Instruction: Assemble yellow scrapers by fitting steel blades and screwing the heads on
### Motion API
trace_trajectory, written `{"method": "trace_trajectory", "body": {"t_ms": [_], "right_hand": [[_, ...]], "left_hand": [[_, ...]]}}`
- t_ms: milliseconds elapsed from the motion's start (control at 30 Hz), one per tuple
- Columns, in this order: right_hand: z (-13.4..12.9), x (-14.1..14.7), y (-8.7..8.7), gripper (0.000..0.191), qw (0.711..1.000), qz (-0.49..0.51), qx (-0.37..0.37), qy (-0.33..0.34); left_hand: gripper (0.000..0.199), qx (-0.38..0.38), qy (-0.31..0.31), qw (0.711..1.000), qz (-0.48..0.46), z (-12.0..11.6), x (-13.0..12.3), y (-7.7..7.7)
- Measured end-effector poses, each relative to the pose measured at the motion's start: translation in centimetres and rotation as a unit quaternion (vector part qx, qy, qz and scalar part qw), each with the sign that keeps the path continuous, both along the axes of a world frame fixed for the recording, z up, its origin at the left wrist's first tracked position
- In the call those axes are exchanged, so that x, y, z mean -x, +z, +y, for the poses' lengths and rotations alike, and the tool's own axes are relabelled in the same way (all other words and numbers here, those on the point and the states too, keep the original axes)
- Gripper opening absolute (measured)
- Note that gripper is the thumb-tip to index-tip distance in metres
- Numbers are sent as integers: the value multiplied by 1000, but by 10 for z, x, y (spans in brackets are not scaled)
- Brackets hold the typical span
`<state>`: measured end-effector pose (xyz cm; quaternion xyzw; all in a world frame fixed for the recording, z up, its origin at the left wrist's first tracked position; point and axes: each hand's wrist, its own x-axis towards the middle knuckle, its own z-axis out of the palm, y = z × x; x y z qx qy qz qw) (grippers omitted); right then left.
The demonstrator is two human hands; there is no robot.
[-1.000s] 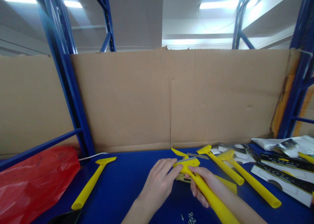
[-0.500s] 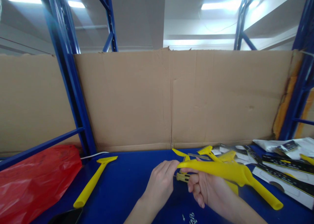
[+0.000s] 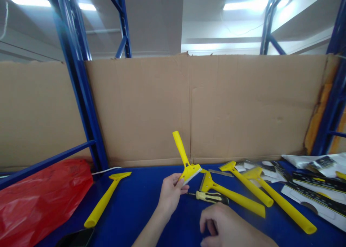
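Observation:
My left hand pinches a yellow scraper by one end of its wide head, with the handle tilted up and a pale blade strip along the lower edge. Low in the view, my right hand hovers over the table, fingers bent and apart, with nothing visible in them; its lower part is cut off by the frame. Between the hands lies a screwdriver with a cream and black handle. Just behind that, another yellow scraper rests on the table.
Two more yellow scrapers, a nearer one and one beside it, lie to the right. A loose blade lies behind. Printed cards fill the right side. On the left are a lone scraper, a red bag and a dark object.
The scraper has swung from pointing right to handle-up in my left hand. My right hand has moved down towards the small metal screws seen earlier, which are now out of sight.

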<state>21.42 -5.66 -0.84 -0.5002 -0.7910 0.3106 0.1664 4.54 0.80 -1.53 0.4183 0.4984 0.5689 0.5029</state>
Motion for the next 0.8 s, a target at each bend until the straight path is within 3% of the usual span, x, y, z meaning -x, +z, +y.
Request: {"method": "trace_trajectory", "body": {"t_ms": [200,400,600,800], "right_hand": [[0,-1,-4,11,999,-42,4,16],[8,7,-5,8,1000,-19,-19,15],[16,3,-2,16,990,39,-134,-24],[25,-3,-7,20,963,152,-208,-79]], "left_hand": [[11,30,-28,998,-44,-6,0,10],[8,36,-35,998,-47,-12,-4,15],[12,28,-53,998,-36,-19,-10,20],[21,4,-92,996,-16,-21,-17,13]]}}
